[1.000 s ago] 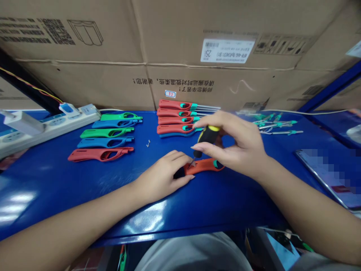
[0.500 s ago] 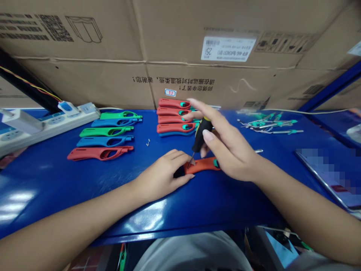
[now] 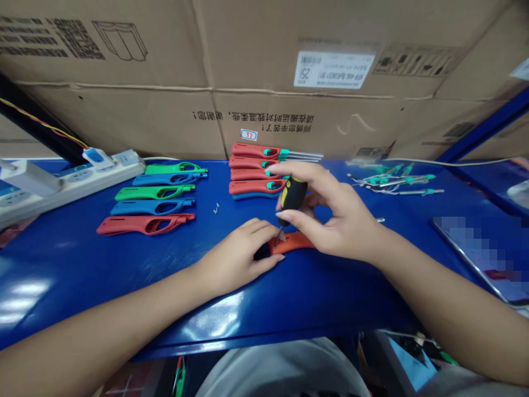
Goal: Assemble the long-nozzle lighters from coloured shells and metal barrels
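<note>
An orange-red gas lighter (image 3: pixel 298 241) lies on the blue table, its front part hidden under my right hand. My left hand (image 3: pixel 243 256) grips the lighter's rear end between thumb and fingers. In my right hand (image 3: pixel 336 212) is a black and yellow screwdriver (image 3: pixel 293 199), held tilted with its thin shaft pointing down at the rear end of the lighter. Behind my hands, red lighters (image 3: pixel 254 173) with teal triggers and metal tubes lie stacked, with a blue one at the bottom. A few tiny screws (image 3: pixel 216 208) rest left of them.
Green, blue and red lighter shells (image 3: pixel 144 223) lie in a row at left, beside a white power strip (image 3: pixel 70 184). Metal lighter tubes (image 3: pixel 397 181) with teal parts and wires are piled at right. A phone or tablet (image 3: pixel 479 259) sits near the right edge. A cardboard box (image 3: pixel 256 71) stands behind.
My right hand has rolled round the screwdriver handle, its fingers now curled closer and the handle more exposed. The left hand and the lighter stay in place.
</note>
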`<action>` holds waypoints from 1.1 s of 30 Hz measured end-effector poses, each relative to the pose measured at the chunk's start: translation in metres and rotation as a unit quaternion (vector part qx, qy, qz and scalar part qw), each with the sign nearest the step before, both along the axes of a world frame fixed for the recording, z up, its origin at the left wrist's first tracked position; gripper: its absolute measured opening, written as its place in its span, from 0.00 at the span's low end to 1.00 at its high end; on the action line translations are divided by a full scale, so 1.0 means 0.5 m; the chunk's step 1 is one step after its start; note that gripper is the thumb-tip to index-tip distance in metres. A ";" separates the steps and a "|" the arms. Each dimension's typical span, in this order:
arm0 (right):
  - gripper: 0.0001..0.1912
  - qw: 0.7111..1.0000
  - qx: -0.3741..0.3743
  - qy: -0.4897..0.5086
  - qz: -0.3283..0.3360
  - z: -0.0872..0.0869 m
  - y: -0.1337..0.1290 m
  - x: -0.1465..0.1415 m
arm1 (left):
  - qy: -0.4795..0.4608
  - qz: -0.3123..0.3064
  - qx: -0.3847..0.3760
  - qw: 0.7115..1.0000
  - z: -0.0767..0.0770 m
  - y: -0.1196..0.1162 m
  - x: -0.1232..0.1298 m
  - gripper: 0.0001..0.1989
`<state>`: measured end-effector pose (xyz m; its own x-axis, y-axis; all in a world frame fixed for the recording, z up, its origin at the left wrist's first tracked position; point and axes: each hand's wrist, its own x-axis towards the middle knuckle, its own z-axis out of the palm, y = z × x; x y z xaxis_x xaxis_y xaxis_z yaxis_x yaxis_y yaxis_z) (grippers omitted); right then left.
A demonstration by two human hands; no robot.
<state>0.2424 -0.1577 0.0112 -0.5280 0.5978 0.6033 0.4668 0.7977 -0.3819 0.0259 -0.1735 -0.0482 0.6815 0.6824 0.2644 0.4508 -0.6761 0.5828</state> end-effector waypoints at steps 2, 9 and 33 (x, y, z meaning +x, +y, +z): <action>0.27 0.998 0.046 -0.002 -0.038 -0.001 0.001 0.001 | 0.000 -0.003 0.002 1.000 0.001 0.000 0.000 0.11; 0.23 1.000 -0.015 0.013 0.022 0.004 0.004 0.005 | 0.003 0.002 0.004 1.000 0.001 0.000 0.001 0.09; 0.19 0.996 0.052 0.068 0.006 0.001 0.005 -0.001 | -0.001 -0.002 0.003 1.000 -0.001 0.000 0.000 0.11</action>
